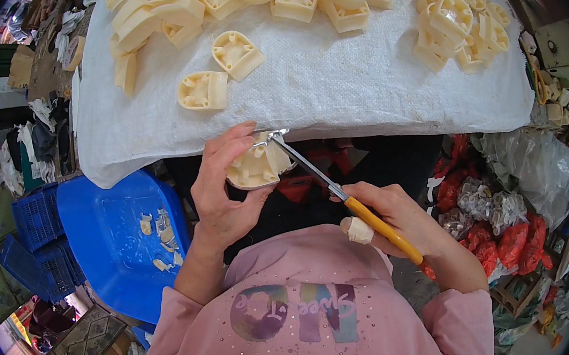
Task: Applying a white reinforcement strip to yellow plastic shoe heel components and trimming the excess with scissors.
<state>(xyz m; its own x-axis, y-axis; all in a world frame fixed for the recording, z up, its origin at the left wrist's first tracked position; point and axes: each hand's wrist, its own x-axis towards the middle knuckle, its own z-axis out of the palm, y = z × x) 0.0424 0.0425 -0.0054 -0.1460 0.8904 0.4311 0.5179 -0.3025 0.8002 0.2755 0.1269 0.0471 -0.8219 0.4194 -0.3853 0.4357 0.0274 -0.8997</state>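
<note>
1. Now, your left hand (224, 185) is wrapped around a cream plastic part (255, 166), just below the desk (322, 91) edge near the picture's centre; keep that grip firm.
2. Your right hand (399, 222) is closed on the yellow-handled knife (339, 192), its blade tip meeting the part's top rim at 12 o'clock; shave lightly, blade angled away from your thumb.
3. At 3 o'clock, clear plastic bags (538, 168) and red bags (502, 241) sit heaped.
4. At 8 o'clock, a blue bin (115, 242) holds trimmings, with blue crates (37, 219) beside it.
5. More cream parts (203, 90) lie on the desk's white cloth.
</note>
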